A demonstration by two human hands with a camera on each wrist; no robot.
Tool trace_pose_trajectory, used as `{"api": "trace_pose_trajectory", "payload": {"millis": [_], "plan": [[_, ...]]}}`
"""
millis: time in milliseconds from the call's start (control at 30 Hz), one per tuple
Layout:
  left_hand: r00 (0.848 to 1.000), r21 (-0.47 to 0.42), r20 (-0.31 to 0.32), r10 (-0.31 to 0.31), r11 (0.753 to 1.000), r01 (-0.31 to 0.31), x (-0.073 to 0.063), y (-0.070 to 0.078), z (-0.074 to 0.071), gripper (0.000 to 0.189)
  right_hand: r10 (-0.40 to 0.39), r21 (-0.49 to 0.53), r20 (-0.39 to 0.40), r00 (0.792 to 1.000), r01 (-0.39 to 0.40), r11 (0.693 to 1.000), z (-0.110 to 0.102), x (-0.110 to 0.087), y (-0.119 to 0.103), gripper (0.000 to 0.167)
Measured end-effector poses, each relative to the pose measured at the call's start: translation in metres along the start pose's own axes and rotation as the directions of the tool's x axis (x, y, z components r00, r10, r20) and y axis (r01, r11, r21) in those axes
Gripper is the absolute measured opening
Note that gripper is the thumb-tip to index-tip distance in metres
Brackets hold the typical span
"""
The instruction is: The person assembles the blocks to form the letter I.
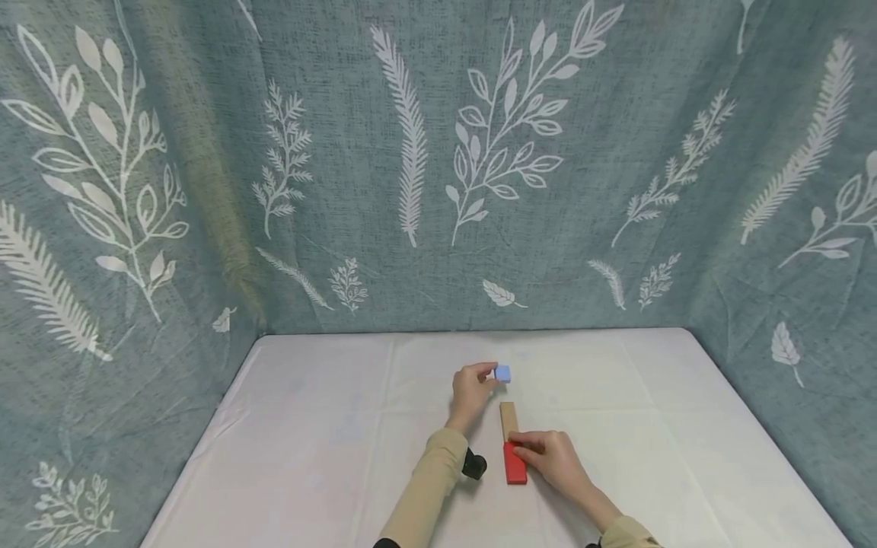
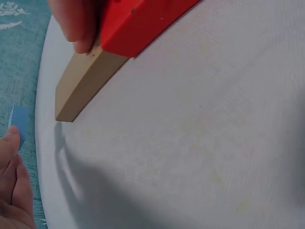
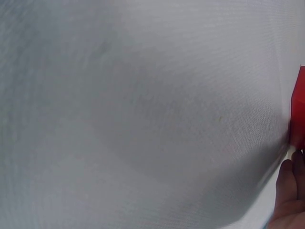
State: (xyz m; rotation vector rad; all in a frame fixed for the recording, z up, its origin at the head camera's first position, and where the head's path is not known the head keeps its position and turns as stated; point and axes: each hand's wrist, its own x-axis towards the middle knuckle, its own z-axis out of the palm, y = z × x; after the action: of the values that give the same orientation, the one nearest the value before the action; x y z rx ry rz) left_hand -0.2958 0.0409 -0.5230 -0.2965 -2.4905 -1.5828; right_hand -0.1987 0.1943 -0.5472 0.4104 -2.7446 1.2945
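A small blue block (image 1: 503,374) is pinched between the thumb and fingers of my left hand (image 1: 470,393), toward the back of the table. The same blue block (image 2: 19,125) shows at the left edge of the left wrist view. Nearer to me, a red block (image 1: 515,466) and a narrower wooden block (image 1: 508,420) lie end to end. My right hand (image 1: 552,458) holds the red block at its far end, thumb on the red and fingertips touching the wooden block where the two meet. The right wrist view catches only part of the red block (image 3: 298,112).
A white cloth covers the table (image 1: 308,441). Behind it and along both sides hangs a teal curtain (image 1: 329,190) with white leaf prints. A black wrist camera (image 1: 474,465) on the left forearm sits just left of the red block.
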Motion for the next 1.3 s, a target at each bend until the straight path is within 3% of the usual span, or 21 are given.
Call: {"api": "trace_pose_trajectory", "payload": {"millis": [567, 1300], "plan": [[0.995, 0.058, 0.002, -0.097, 0.994, 0.096, -0.008, -0.006, 0.007, 0.024, -0.023, -0.015, -0.01, 1.0, 0.023, 1.0, -0.002, 0.0, 0.002, 0.022], [0.997, 0.079, -0.003, -0.073, 0.994, 0.073, -0.012, -0.011, 0.015, 0.024, -0.032, -0.022, -0.005, 0.999, 0.032, 0.999, -0.001, 0.0, 0.005, 0.022]]}}
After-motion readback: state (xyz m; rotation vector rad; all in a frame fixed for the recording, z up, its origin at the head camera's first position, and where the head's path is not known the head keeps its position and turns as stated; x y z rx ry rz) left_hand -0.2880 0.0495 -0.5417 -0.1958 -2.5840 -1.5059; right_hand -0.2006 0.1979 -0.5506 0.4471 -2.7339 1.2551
